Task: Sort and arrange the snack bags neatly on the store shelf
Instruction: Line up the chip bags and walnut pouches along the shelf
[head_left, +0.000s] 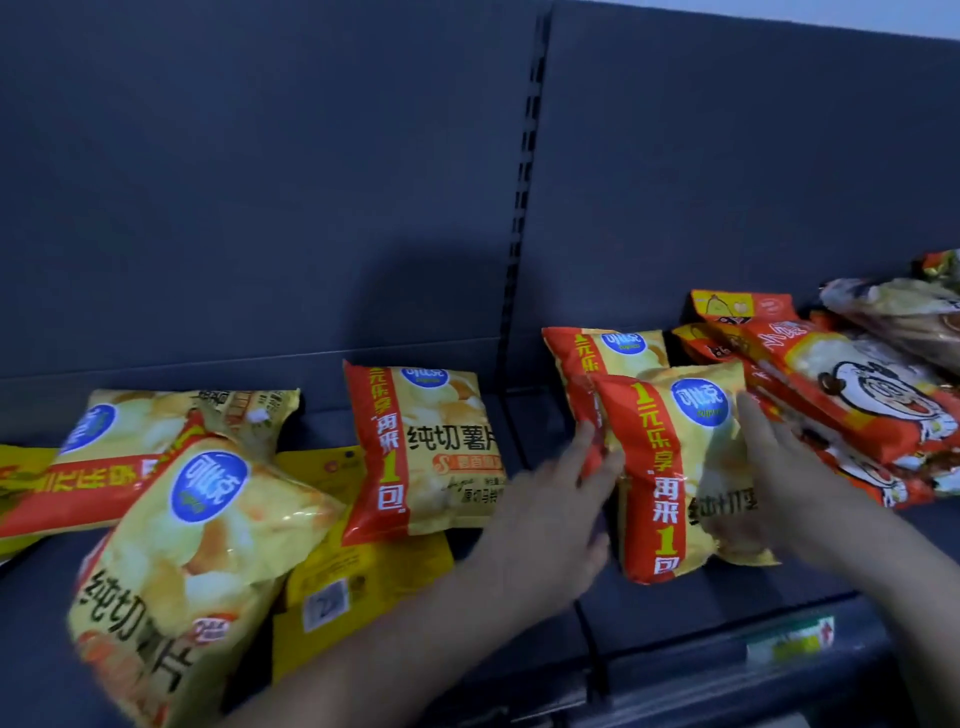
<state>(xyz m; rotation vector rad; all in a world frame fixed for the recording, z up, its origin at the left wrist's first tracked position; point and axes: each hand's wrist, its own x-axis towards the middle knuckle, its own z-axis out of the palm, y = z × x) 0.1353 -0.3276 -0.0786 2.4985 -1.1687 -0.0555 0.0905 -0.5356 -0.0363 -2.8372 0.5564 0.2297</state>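
Item 1. Our left hand (550, 519): fingers straight and close together, tips touching the left edge of the front chip bag (675, 467).

Item 2. Our right hand (795, 478): fingers straight, flat against the same bag's right side. The bag stands upright on the shelf (675, 603) between our two palms.

Item 3. Front chip bag: yellow with a red side band. We read 1元乐享 and 再来1包 on the band and 可比克 in a blue oval; the black lettering lower down is half covered by our right hand.

Item 4. Second chip bag (602, 353): same design, upright directly behind the front bag and touching it.

Item 5. Red cartoon-face bags (857, 395): stacked and tilted just right of the front bag, pressing close behind our right hand. Their writing is blurred.

Item 6. Orange packet (743, 304): behind and right of the front bag, printing unreadable.

Item 7. Slotted shelf upright (524, 208): left of and behind the front bag, dividing two bays.

Item 8. Third chip bag (426, 452): upright, left of the front bag past the divider, marked 纯切薯片, standing on a flat yellow packet (332, 582) with a code label.

Item 9. Two more chip bags further left: one nearer (182, 561), one lying sideways (156, 431).

Item 10. Green price tag (789, 636): on the rail below the front bag, too blurred to read.
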